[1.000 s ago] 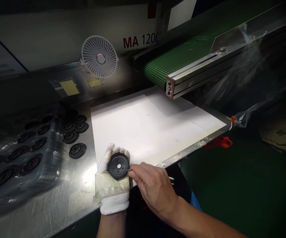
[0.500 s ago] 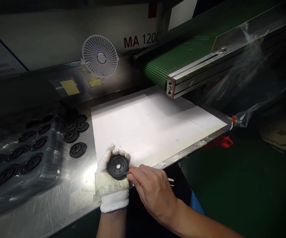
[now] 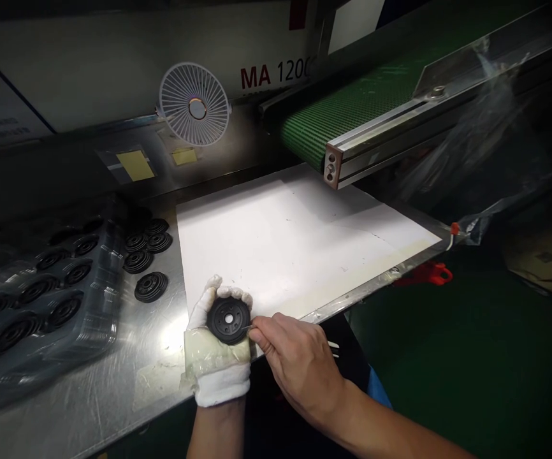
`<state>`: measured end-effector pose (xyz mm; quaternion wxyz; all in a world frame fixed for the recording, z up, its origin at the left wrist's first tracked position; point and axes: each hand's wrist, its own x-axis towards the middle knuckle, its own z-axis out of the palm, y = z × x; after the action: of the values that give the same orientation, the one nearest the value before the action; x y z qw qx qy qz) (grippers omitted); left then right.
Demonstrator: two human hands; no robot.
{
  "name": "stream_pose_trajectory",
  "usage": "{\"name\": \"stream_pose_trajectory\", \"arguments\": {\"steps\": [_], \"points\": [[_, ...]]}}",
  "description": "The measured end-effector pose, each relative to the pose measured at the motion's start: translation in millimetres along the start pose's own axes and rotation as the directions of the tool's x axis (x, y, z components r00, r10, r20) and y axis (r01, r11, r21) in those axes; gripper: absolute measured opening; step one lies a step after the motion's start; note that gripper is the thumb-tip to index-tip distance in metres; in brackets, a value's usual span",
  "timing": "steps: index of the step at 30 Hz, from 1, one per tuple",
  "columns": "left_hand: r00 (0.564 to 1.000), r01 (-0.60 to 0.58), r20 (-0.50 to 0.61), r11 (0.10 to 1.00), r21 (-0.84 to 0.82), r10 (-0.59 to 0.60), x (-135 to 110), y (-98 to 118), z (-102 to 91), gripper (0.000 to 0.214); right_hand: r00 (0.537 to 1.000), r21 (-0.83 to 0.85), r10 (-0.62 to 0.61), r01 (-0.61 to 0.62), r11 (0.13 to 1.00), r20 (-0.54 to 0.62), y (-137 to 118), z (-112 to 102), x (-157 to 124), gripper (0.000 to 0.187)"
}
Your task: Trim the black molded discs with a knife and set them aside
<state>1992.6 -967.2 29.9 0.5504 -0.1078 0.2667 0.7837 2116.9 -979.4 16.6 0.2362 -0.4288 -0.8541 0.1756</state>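
Observation:
My left hand point(image 3: 216, 363), in a white glove, grips a round black disc point(image 3: 229, 320) with a centre hole, its face turned up toward me. My bare right hand point(image 3: 299, 370) is pinched around a thin metal tool point(image 3: 248, 329) whose tip touches the disc's right rim; more of the tool pokes out behind the hand. Both hands hover at the near edge of the steel table point(image 3: 127, 376), just in front of a white sheet point(image 3: 290, 242).
Several loose black discs point(image 3: 148, 255) lie left of the sheet, beside a clear plastic tray point(image 3: 41, 299) filled with more. A green conveyor belt point(image 3: 352, 115) ends above the sheet. A small white fan point(image 3: 194, 105) stands at the back. A red object point(image 3: 424, 274) hangs below the table edge.
The hands stay almost in place; the right hand shifted slightly left against the disc's rim and then back right. The view drifted a little.

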Motion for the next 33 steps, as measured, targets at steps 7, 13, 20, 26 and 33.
{"name": "stream_pose_trajectory", "arguments": {"steps": [7, 13, 20, 26, 33], "points": [[0.995, 0.067, 0.073, 0.994, 0.082, -0.073, -5, 7, -3.8, 0.035, 0.999, 0.046, -0.030, 0.031, 0.998, -0.025, 3, -2, 1, 0.028], [0.995, 0.049, 0.088, 0.997, 0.056, -0.053, -4, 6, -1.4, 0.023, 0.999, 0.029, 0.013, -0.012, 1.000, -0.033, 9, -6, 3, 0.027], [1.000, 0.002, 0.004, 1.000, 0.020, -0.002, -2, 1, 3.5, 0.013, 0.998, -0.010, -0.037, 0.037, 0.999, -0.051, 1, 3, -1, 0.027], [0.989, 0.097, 0.098, 0.983, 0.156, -0.113, -8, 6, -5.5, 0.040, 0.999, 0.034, -0.006, 0.008, 0.999, -0.048, 10, -5, 5, 0.027], [0.999, -0.019, 0.027, 0.999, 0.040, 0.017, -3, -1, 2.0, 0.011, 0.998, -0.005, -0.018, 0.018, 1.000, -0.054, 4, 1, 0, 0.026]]}}
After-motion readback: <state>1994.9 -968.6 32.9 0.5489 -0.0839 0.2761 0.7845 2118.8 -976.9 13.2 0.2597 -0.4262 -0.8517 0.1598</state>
